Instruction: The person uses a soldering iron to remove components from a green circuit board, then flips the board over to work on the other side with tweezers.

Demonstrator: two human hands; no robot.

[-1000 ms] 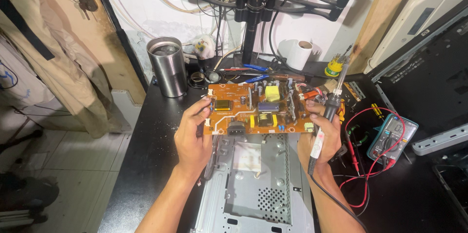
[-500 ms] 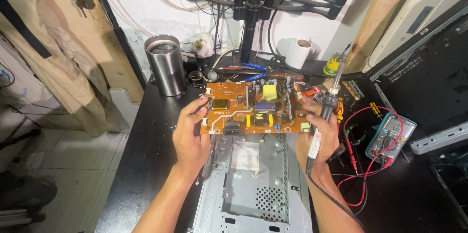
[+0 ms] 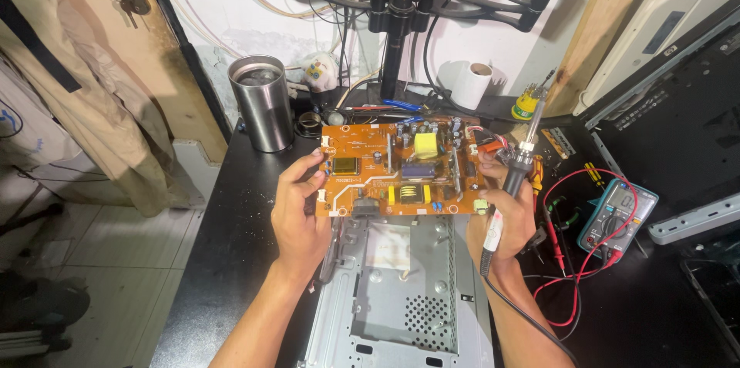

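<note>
My left hand [image 3: 299,210] and right hand [image 3: 505,214] pinch the side edges of the orange rectangular circuit board [image 3: 401,171], lifted free above the grey perforated metal chassis [image 3: 401,299] at the desk's near edge. The right hand also clasps a soldering iron [image 3: 524,156]; I judge the board removed, soldering not begun.

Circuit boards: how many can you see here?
1. The orange circuit board is held above the grey metal chassis, left hand at one edge, right hand at the other. More may be hidden.
</note>
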